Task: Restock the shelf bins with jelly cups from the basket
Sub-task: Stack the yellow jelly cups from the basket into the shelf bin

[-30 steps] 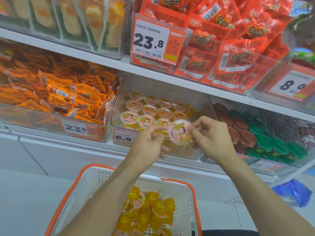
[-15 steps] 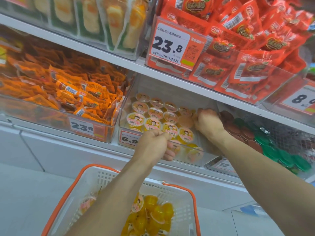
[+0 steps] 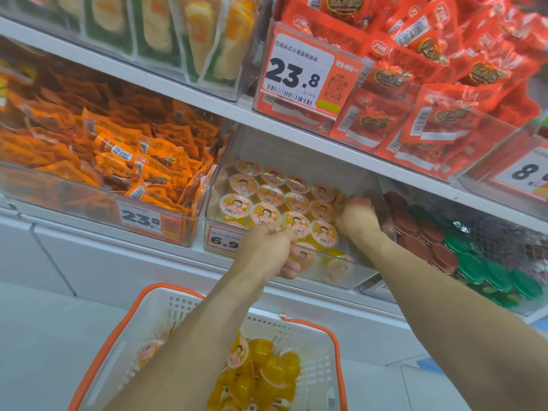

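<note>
Placing step, by the look of it: right hand [image 3: 360, 218] deep in the clear bin [image 3: 350, 262] at its right edge, fingers curled down among the jelly cups [image 3: 296, 203] standing lids-up in rows; whether that grip has a cup cannot be told, fingertips hidden. Left hand [image 3: 268, 247] at the bin's front edge beside the 6.9 price tag [image 3: 221, 240], fingers folded tight, contents of that grip likewise not visible. More cups loose in the basket [image 3: 118, 330] below the shelf [image 3: 296, 120]; next move probably a reach down to it for a fresh cup, then seating it lid-up in the gap at the bin's front right corner.
</note>
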`<state>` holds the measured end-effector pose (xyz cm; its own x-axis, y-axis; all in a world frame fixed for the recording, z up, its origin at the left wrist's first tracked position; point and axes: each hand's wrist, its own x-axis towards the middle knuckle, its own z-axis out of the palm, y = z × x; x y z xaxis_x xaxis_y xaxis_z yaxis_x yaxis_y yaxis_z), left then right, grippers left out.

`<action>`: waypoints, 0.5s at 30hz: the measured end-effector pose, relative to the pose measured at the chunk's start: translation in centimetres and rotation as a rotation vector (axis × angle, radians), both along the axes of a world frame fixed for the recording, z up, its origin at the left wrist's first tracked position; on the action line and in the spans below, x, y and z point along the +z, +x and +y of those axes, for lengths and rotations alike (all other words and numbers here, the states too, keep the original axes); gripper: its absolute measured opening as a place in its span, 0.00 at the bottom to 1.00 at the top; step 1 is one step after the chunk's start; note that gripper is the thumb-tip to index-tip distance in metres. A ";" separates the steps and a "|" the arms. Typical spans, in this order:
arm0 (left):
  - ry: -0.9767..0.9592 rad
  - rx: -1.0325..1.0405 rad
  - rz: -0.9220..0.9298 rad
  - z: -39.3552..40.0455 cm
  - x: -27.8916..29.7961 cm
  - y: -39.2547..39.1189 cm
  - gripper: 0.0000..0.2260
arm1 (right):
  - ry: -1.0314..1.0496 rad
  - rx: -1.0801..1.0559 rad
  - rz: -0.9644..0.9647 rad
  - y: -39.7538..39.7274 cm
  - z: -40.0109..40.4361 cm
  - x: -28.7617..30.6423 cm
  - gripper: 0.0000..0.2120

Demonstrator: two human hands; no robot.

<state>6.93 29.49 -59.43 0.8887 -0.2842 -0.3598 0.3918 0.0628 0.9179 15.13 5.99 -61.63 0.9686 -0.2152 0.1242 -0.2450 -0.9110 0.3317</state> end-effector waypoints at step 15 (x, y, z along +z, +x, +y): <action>0.769 -0.635 -0.072 -2.1 -9.3 -4.8 0.11 | 0.945 0.143 -0.543 -19.3 7.3 -7.6 0.04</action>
<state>2.09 27.41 -68.68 0.6797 -0.4270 -0.5964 0.0882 -0.7596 0.6444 -4.17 13.33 -69.26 0.8584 -0.3378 0.3861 -0.0187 -0.7727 -0.6345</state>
